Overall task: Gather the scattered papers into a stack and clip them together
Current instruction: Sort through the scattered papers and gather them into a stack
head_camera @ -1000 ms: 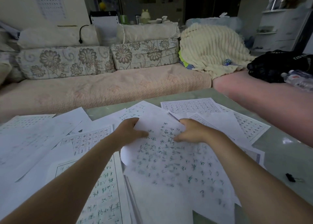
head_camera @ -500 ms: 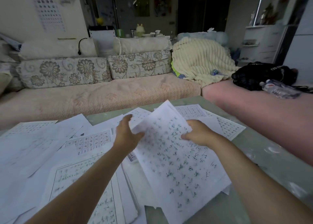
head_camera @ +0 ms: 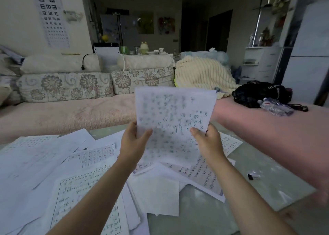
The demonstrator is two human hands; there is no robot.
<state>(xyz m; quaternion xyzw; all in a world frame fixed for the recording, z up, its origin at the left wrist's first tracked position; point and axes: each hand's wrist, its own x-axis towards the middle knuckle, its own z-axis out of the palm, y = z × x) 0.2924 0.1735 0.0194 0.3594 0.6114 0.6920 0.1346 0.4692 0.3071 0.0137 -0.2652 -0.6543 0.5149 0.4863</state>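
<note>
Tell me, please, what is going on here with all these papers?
A person is sorting papers at a table. The left hand and right hand grip the side edges of one sheet, held upright above the table. The other papers lie scattered on it, not yet stacked. The clip lies untouched to the right.

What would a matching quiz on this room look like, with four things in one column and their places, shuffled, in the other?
Things:
1. held sheet
2. small black clip
3. water bottle
4. eye chart

Places:
A. on the wall, upper left
B. on the glass table, right of the scattered papers
C. held up between the left hand and right hand
D. lying on the pink sofa beside the black bag

Pairs: 1-C, 2-B, 3-D, 4-A.
</note>
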